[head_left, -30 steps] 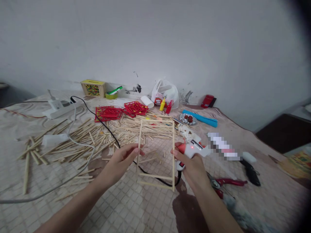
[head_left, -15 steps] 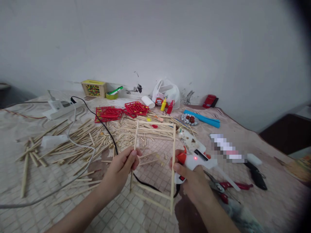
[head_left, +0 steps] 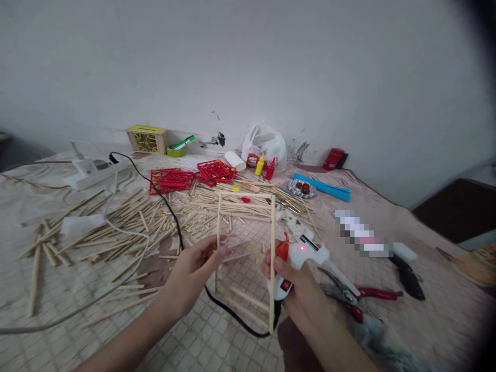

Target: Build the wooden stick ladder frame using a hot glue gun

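Note:
A rectangular frame of thin wooden sticks (head_left: 272, 227) stands upright between my hands, above the tiled cloth. My left hand (head_left: 196, 268) pinches its left upright between thumb and fingers. My right hand (head_left: 298, 292) is wrapped round a white glue gun (head_left: 306, 250) with an orange nozzle and a lit red lamp; the fingertips of that hand also rest against the frame's right upright. The gun's black cord (head_left: 232, 318) loops under the frame and runs back across the sticks.
Loose wooden sticks (head_left: 127, 222) cover the middle. Red lattice panels (head_left: 172, 180), a yellow box (head_left: 146, 139), a white bag with paint bottles (head_left: 265, 150), a foil dish (head_left: 300, 188), a power strip (head_left: 91, 170) and red-handled pliers (head_left: 356, 294) lie around.
The frame has tipped and turned between my hands, its right side swinging nearer me. My right hand with the glue gun has dropped slightly and moved left.

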A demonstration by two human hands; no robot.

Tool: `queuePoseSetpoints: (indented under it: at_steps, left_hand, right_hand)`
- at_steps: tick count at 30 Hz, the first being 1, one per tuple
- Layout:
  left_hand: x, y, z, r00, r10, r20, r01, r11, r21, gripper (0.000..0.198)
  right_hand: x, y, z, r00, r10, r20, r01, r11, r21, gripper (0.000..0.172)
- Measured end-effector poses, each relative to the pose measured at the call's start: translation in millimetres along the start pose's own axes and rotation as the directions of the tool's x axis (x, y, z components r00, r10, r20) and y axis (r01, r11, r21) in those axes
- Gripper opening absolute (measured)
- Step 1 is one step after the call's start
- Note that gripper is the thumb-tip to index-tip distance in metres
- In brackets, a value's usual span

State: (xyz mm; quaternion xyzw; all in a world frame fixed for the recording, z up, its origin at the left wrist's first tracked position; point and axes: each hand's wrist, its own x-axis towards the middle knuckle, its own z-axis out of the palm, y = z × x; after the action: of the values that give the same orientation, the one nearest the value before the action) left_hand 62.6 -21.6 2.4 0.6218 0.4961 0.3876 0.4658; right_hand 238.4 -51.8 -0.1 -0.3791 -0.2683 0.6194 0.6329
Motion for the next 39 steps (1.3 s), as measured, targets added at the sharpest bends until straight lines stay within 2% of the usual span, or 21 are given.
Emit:
queuePoseSetpoints:
  at_steps: [3,5,11,13,15,22,26,29,31,33,36,37,39]
  left_hand:
    - [-4.2,1.5,-0.1,1.0,0.029,0.006,-0.03,0.992,0.126,0.036]
    - [-8.6,1.2,0.9,0.999,0.049,-0.021,-0.044,0.978,0.205,0.045]
    - [-21.5,-4.0,9.5,0.995,0.087,-0.046,-0.071,0.958,0.277,0.092]
    - [-23.8,-7.5,13.0,0.995,0.087,-0.039,-0.073,0.959,0.273,0.11]
    - [-25.3,-12.3,16.4,0.994,0.105,-0.024,-0.094,0.956,0.278,0.119]
    - [-27.0,-32.9,27.7,0.985,0.166,-0.049,-0.136,0.918,0.371,0.124]
    - [-26.5,-30.4,26.8,0.986,0.159,-0.056,-0.13,0.929,0.345,0.12]
    - [-27.4,-20.5,19.8,0.991,0.133,-0.025,-0.123,0.964,0.237,0.112]
    - [-27.6,-15.4,14.0,0.988,0.152,0.012,-0.152,0.986,0.074,0.103]
    - [-25.3,-14.8,9.7,0.977,0.203,0.072,-0.19,0.97,-0.15,0.094]
    - [-15.6,-21.1,8.2,0.932,0.313,0.181,-0.182,0.839,-0.513,0.087]
    - [-11.7,-23.4,8.7,0.917,0.331,0.223,-0.134,0.781,-0.61,0.085]
    - [-6.0,-24.8,10.0,0.894,0.31,0.324,0.036,0.671,-0.741,0.078]
  right_hand:
    - [-1.0,3.1,0.9,0.999,0.001,-0.033,-0.001,1.0,-0.015,0.027]
    - [-3.4,4.6,2.4,0.999,0.02,-0.041,-0.021,0.999,-0.035,0.029]
    - [-11.1,8.5,8.1,0.996,0.044,-0.074,-0.05,0.995,-0.09,0.033]
    - [-12.0,10.1,9.4,0.995,0.037,-0.088,-0.045,0.994,-0.097,0.031]
    - [-12.4,11.9,9.9,0.995,0.051,-0.085,-0.059,0.993,-0.104,0.027]
    - [-17.1,19.3,9.4,0.994,0.07,-0.087,-0.081,0.988,-0.13,0.028]
    - [-20.7,22.0,9.6,0.996,0.065,-0.068,-0.074,0.989,-0.129,0.027]
    - [-19.7,17.8,10.5,0.996,-0.026,-0.081,0.018,0.995,-0.096,0.021]
    - [-16.5,10.7,11.2,0.984,-0.104,-0.144,0.096,0.993,-0.061,0.018]
    - [-11.3,1.4,10.9,0.964,-0.155,-0.218,0.152,0.988,-0.034,0.018]
    - [-1.4,-12.7,7.0,0.936,-0.193,-0.293,0.203,0.979,0.004,0.02]
    - [2.0,-16.7,4.6,0.926,-0.203,-0.318,0.22,0.975,0.016,0.021]
    - [8.3,-23.2,-1.3,0.898,-0.23,-0.375,0.257,0.966,0.021,0.019]
